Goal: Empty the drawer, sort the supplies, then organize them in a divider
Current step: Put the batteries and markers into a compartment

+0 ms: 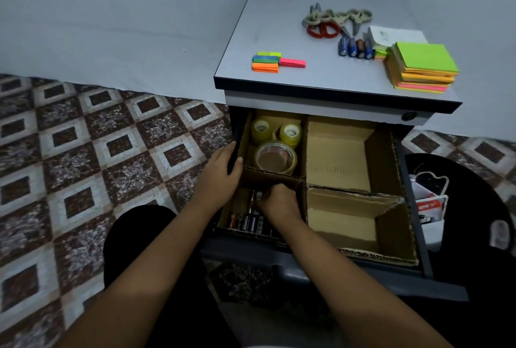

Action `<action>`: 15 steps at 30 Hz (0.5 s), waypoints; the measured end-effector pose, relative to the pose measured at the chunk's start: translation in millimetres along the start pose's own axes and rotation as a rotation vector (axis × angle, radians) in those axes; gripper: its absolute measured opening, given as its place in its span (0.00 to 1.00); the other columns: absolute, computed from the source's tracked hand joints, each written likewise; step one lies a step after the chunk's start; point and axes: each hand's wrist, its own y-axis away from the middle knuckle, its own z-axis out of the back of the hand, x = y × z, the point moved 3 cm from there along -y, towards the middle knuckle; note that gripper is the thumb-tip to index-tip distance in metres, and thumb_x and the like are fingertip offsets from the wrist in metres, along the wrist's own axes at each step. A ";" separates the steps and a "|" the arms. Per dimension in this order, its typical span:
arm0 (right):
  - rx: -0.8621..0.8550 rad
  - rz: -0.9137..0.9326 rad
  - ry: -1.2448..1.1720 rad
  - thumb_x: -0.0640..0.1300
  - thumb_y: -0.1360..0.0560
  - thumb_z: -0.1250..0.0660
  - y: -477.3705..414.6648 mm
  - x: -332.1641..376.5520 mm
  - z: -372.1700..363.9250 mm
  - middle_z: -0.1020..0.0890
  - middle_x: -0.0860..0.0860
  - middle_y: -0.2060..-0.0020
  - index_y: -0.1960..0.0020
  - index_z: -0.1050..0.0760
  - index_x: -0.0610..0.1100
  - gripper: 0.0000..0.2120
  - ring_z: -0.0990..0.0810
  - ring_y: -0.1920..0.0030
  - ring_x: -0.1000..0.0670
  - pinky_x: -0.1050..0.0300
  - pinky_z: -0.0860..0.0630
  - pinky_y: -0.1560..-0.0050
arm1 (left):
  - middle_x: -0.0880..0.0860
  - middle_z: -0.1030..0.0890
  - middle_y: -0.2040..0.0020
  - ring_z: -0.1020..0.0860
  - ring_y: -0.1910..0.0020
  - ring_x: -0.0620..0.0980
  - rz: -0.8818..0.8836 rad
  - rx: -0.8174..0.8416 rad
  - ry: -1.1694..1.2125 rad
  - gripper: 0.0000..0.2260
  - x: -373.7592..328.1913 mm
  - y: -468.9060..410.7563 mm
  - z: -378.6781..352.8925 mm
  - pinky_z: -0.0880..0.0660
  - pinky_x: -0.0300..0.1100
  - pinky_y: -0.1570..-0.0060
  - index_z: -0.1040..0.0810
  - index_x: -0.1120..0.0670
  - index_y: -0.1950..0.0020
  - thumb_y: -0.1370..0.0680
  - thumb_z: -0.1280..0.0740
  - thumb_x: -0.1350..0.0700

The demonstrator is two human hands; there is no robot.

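Batteries [248,220] under right hand [279,203]; tape rolls [275,149] in compartment behind.

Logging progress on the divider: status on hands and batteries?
Left hand gripping the drawer's left edge. Right hand down in the near-left compartment, placing batteries; grip hidden. Four more batteries still on the cabinet top. Nothing blocking.

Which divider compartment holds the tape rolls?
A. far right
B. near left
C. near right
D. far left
D: the three tape rolls sit in the far left compartment of the divider, while the right hand is in the near left one with batteries.
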 end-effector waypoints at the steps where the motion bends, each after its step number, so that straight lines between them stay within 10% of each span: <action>1: 0.015 0.005 -0.020 0.42 0.26 0.32 1.9 0.6 2.5 0.17 0.42 0.55 0.51 0.20 0.36 0.09 0.21 0.57 0.48 0.63 0.32 0.66 | 0.53 0.35 0.27 0.36 0.29 0.50 0.002 0.003 0.001 0.21 0.0 0.2 0.0 0.39 0.38 0.37 0.39 0.54 0.25 0.18 0.43 0.52; 10: -0.001 0.105 -0.287 0.45 0.28 0.28 22.0 9.4 23.1 0.23 0.53 0.67 0.58 0.24 0.46 0.06 0.26 0.72 0.57 0.63 0.27 0.71 | 0.55 0.34 0.29 0.34 0.31 0.52 -0.047 -0.006 -0.093 0.20 -7.5 1.7 3.4 0.37 0.37 0.41 0.36 0.57 0.27 0.19 0.42 0.54; 15: -0.052 0.272 -0.315 0.46 0.27 0.30 38.2 23.2 69.6 0.20 0.53 0.62 0.56 0.25 0.50 0.04 0.20 0.60 0.53 0.60 0.22 0.60 | 0.57 0.34 0.31 0.32 0.33 0.54 -0.168 -0.064 -0.165 0.19 -33.4 -3.0 12.6 0.32 0.43 0.39 0.31 0.57 0.30 0.20 0.39 0.56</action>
